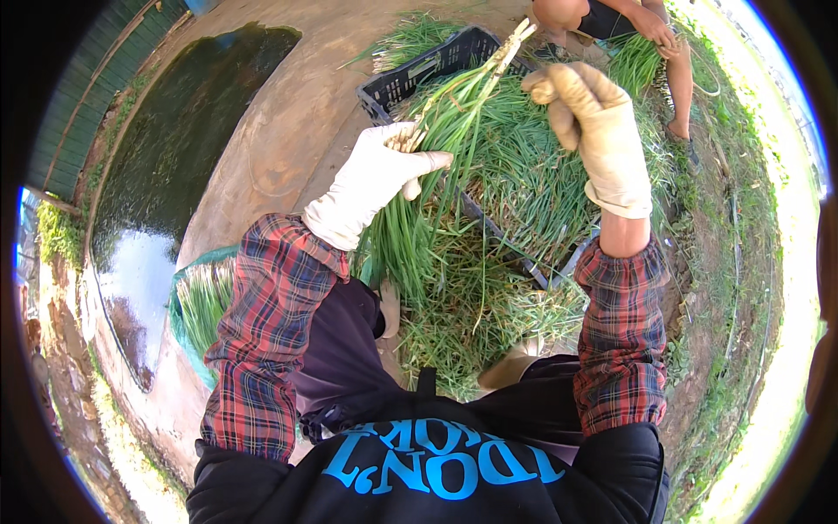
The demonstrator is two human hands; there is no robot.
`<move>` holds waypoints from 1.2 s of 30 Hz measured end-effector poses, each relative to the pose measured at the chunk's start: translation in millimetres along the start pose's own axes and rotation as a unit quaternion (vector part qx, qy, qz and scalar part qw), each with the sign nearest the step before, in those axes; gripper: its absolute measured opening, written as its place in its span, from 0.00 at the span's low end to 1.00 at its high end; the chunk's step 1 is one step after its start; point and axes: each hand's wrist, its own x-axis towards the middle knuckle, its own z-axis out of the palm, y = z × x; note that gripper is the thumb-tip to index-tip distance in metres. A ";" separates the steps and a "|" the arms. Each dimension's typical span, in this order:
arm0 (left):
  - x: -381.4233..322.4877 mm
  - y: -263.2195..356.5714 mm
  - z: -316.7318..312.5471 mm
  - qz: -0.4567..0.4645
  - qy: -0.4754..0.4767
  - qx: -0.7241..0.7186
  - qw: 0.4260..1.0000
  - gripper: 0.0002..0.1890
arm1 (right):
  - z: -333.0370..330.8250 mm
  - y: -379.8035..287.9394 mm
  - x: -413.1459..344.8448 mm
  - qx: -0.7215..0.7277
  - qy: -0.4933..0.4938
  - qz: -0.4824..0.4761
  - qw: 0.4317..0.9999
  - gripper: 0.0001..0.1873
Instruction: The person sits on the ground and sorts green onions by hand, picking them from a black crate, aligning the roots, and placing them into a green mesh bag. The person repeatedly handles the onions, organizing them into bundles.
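My left hand (pixel 380 177), in a whitish glove, grips a bunch of chives (pixel 452 124) around the middle. Their pale stem ends point up and away from me, while the long green leaves hang down below the hand. My right hand (pixel 586 121) is raised to the right of the stem ends, apart from them. Its glove is soiled brown at the fingers, which are bent and spread, and nothing shows between them. Beneath both hands a heap of cut chives (pixel 530 150) lies in and over a black plastic crate (pixel 409 75). The leaves hide much of the crate.
Loose leaves (pixel 452 308) cover the ground between my feet. A green wrap of chives (pixel 206 295) stands at my left, beside a dark water puddle (pixel 177 144). More chives (pixel 419 39) lie behind the crate. Another person's hand (pixel 658 33) holds chives at upper right.
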 end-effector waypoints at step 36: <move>-19.4 0.6 10.3 0.006 -0.056 -0.022 0.998 0.19 | -19.1 -4.6 -15.8 -0.150 -0.118 0.056 0.980 0.12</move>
